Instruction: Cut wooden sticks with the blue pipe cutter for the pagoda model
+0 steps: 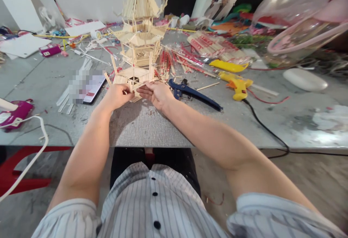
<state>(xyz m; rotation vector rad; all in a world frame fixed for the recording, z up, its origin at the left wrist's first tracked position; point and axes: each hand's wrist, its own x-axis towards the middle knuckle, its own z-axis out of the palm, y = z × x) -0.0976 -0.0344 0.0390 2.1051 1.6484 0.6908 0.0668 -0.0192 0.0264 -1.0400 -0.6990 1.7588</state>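
A low wooden-stick frame (pixel 133 72) with several upright posts sits on the table between my hands, its near edge partly hidden by my fingers. My left hand (pixel 118 96) is closed on its near left corner, thumb and fingers by a short post. My right hand (pixel 159 94) pinches a thin wooden stick (pixel 140 85) against the near side, its other fingers loosely extended. Right behind stands a tiered pagoda model (pixel 140 39) made of the same pale sticks.
Right of my hands lie a blue-handled cutter (pixel 195 95), a yellow glue gun (pixel 239 86) with a black cord, and a yellow utility knife (pixel 228 65). Red-wrapped chopsticks (pixel 214 46) lie behind. Leftward are a phone (pixel 94 87) and clear glue sticks (pixel 69 93).
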